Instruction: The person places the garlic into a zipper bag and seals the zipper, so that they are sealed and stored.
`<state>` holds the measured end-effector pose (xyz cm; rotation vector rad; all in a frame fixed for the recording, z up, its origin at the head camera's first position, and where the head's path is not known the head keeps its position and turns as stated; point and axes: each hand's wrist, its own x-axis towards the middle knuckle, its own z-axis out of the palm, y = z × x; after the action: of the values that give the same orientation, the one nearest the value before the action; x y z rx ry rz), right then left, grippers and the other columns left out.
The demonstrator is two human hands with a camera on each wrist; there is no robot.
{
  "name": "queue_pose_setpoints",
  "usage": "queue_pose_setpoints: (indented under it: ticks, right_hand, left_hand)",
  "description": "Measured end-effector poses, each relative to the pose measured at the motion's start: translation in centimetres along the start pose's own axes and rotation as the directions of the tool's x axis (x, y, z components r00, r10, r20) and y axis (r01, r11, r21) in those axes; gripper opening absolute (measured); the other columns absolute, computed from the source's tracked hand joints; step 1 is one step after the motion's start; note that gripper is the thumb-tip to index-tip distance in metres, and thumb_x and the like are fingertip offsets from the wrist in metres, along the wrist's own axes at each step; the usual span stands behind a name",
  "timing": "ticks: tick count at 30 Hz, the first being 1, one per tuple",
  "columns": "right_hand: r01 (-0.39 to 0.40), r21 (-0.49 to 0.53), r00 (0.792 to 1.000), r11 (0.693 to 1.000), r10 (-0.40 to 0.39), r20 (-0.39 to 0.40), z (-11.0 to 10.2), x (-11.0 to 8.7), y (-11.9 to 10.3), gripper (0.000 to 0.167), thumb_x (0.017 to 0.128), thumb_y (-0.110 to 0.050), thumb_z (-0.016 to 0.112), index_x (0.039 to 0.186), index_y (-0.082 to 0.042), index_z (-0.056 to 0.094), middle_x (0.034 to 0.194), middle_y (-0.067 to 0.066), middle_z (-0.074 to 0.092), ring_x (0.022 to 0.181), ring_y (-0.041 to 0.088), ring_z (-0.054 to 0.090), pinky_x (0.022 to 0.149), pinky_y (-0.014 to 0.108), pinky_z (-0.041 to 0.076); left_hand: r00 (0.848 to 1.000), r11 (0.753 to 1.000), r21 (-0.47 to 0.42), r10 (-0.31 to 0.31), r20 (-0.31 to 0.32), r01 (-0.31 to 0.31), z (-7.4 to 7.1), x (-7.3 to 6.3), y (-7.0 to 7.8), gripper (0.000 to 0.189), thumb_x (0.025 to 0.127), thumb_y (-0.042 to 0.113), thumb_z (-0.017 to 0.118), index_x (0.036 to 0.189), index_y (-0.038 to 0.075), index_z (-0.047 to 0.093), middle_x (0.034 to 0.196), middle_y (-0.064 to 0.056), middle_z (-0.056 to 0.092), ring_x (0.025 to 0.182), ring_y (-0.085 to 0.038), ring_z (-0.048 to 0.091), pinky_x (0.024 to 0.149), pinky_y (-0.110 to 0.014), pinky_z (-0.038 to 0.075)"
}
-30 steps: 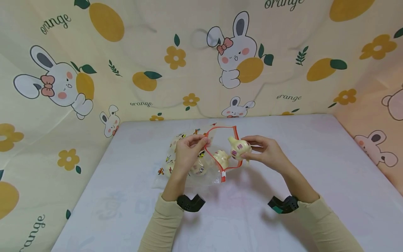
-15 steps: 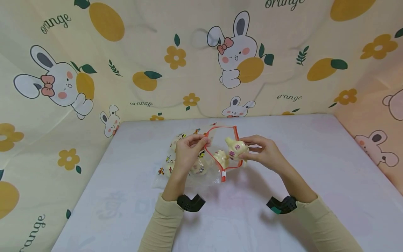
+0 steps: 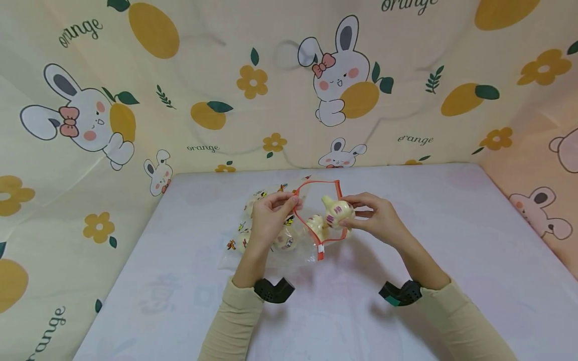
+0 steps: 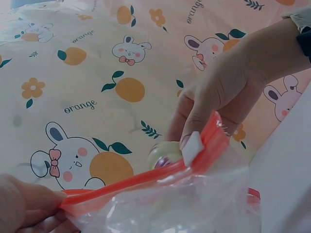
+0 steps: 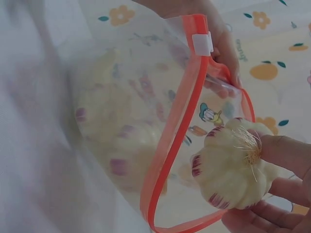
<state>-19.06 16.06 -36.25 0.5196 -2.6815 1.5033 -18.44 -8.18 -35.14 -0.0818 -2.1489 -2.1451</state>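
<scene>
My right hand (image 3: 377, 218) grips a garlic bulb (image 5: 233, 165), pale with purple streaks and a tuft of roots, at the mouth of a clear zip bag (image 3: 271, 253). The bag has a red zip edge (image 5: 177, 121) with a white slider (image 5: 202, 44), and its mouth gapes toward the right hand. With thumb and fingers my left hand (image 3: 271, 218) pinches the red edge on the far left side of the opening. Inside the bag lie several more garlic bulbs (image 3: 317, 226), partly hidden by the printed plastic and the left hand.
The bag rests on a table with a white cover (image 3: 180, 301). Behind and at both sides hangs a cream cloth (image 3: 280, 115) printed with rabbits and oranges.
My right hand has moved slightly left with the garlic bulb, bringing it further over the bag's mouth. The left hand and the bag have stayed put.
</scene>
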Motion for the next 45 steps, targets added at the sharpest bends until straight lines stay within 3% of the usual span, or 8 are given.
queue_pose_setpoints:
  ticks: [6,10,21,24,28,45]
  right_hand:
    - [-0.002,0.016,1.000,1.000,0.002,-0.021,0.3,0.1,0.2,0.048,0.076,-0.012,0.082,0.119,0.000,0.063,0.117,0.017,0.066,0.093,-0.006,0.057,0.090,0.035,0.059]
    - [0.010,0.037,0.998,0.999,-0.008,-0.054,0.6,0.1,0.2,0.047,0.075,-0.010,0.082,0.116,0.001,0.064,0.115,0.020,0.067,0.090,-0.011,0.057,0.089,0.038,0.059]
    - [0.037,0.016,0.992,0.999,-0.035,-0.118,1.7,0.2,-0.1,0.045,0.072,-0.009,0.084,0.112,0.000,0.066,0.111,0.017,0.066,0.092,0.003,0.059,0.086,0.033,0.060]
    - [0.044,-0.007,0.991,0.999,-0.044,-0.124,2.0,0.3,-0.1,0.044,0.071,-0.010,0.085,0.110,0.000,0.067,0.106,0.016,0.064,0.092,0.011,0.059,0.082,0.035,0.061]
    - [0.053,-0.042,0.990,0.998,-0.058,-0.131,2.3,0.4,-0.1,0.043,0.071,-0.009,0.085,0.109,0.001,0.069,0.099,0.016,0.062,0.091,0.021,0.058,0.076,0.029,0.062]
    - [0.032,-0.074,0.989,0.997,-0.043,-0.144,2.8,0.7,-0.3,0.042,0.071,-0.009,0.085,0.109,-0.001,0.070,0.094,0.015,0.062,0.085,0.018,0.057,0.068,0.010,0.055]
  left_hand:
    - [1.000,1.000,0.013,-0.006,-0.004,0.006,0.0,-0.1,0.1,0.018,0.090,0.006,0.066,0.101,-0.007,0.068,0.097,-0.022,0.074,0.075,-0.002,0.069,0.077,-0.020,0.060]
    - [1.000,1.000,0.016,-0.004,-0.004,0.004,0.0,-0.2,0.2,0.018,0.090,0.006,0.066,0.102,-0.007,0.068,0.097,-0.022,0.074,0.076,-0.003,0.070,0.077,-0.020,0.060]
    - [1.000,0.999,0.018,-0.027,-0.001,0.027,-0.1,-0.1,0.2,0.017,0.090,0.007,0.066,0.101,-0.005,0.068,0.099,-0.023,0.073,0.075,-0.002,0.069,0.079,-0.020,0.060]
    - [1.000,0.999,0.027,-0.021,-0.003,0.021,-0.1,-0.1,0.2,0.016,0.090,0.007,0.066,0.101,-0.005,0.069,0.099,-0.023,0.073,0.075,-0.001,0.069,0.078,-0.020,0.060]
    - [1.000,1.000,0.023,-0.019,-0.004,0.019,-0.1,-0.1,0.1,0.017,0.090,0.008,0.066,0.100,-0.005,0.069,0.099,-0.024,0.073,0.074,-0.001,0.068,0.077,-0.019,0.060]
    - [1.000,1.000,0.019,-0.007,-0.011,0.007,-0.1,-0.1,0.2,0.019,0.089,0.008,0.067,0.102,-0.006,0.069,0.097,-0.021,0.074,0.076,-0.001,0.069,0.076,-0.018,0.060]
